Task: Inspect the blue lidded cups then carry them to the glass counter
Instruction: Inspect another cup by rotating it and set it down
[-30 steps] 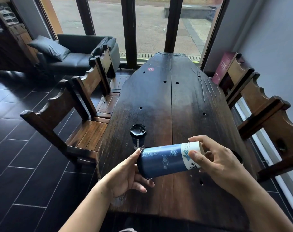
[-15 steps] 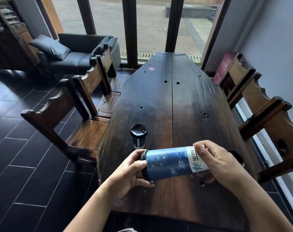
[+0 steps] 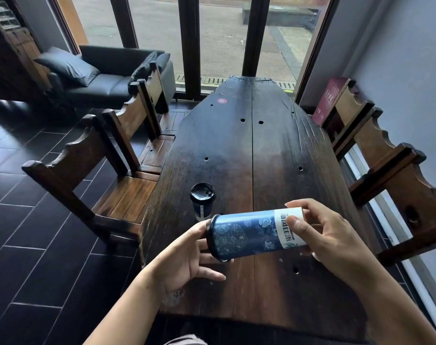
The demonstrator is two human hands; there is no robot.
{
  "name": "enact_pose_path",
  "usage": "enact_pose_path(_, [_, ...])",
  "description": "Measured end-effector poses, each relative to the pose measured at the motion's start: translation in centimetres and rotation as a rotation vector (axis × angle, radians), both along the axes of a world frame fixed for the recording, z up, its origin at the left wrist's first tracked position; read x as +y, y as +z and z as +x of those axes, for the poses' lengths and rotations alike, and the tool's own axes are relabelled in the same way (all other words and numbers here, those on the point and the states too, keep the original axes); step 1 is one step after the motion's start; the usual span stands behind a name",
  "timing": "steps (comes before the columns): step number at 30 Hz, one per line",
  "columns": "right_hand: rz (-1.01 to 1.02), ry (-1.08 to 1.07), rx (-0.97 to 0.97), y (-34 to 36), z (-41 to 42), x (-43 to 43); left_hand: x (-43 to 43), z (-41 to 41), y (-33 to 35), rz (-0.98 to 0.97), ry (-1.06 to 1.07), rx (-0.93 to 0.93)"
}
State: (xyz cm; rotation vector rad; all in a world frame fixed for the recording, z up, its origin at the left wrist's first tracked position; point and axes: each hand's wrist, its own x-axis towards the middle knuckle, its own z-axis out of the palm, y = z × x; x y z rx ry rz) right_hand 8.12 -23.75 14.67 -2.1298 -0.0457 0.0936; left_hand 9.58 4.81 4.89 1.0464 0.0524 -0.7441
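Note:
I hold a tall blue patterned cup [image 3: 249, 235] on its side above the dark wooden table [image 3: 274, 150], black lid to the left, white band to the right. My left hand [image 3: 187, 255] cups the lid end with fingers under it. My right hand [image 3: 329, 235] grips the white bottom end, thumb on the printed band. A second blue cup with a black lid [image 3: 202, 200] stands upright on the table just behind the held one. The glass counter is out of sight.
Wooden chairs stand along the table's left side [image 3: 92, 170] and right side [image 3: 391, 165]. A dark red book [image 3: 329, 100] leans by the far right chair. A black sofa [image 3: 104, 75] sits at the back left before tall windows. Dark tiled floor lies left.
The held cup has been rolled about its long axis, so a different part of the pattern and the print now face up. My right thumb has shifted along the white band.

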Motion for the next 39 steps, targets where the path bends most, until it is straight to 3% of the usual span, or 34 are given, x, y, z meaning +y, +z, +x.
enact_pose_path(4, [-0.004, 0.074, -0.013, 0.3, -0.3, 0.4, -0.3, 0.2, 0.6, 0.091, -0.122, 0.09])
enact_pose_path(10, [0.002, 0.096, 0.011, 0.2, -0.1, 0.5, -0.3, 0.3, 0.6, 0.033, -0.119, 0.127])
enact_pose_path(18, [0.087, 0.023, 0.124, -0.7, 0.8, 0.2, -0.1, 0.3, 0.2, -0.016, 0.075, -0.04])
enact_pose_path(27, [0.211, -0.069, 0.184, -1.0, 1.4, 0.2, -0.5, 0.5, 0.2, -0.102, 0.136, -0.097])
enact_pose_path(39, [0.235, -0.033, 0.056, -0.9, 1.3, -1.0, -1.1, 1.0, 0.9, -0.147, 0.104, -0.096])
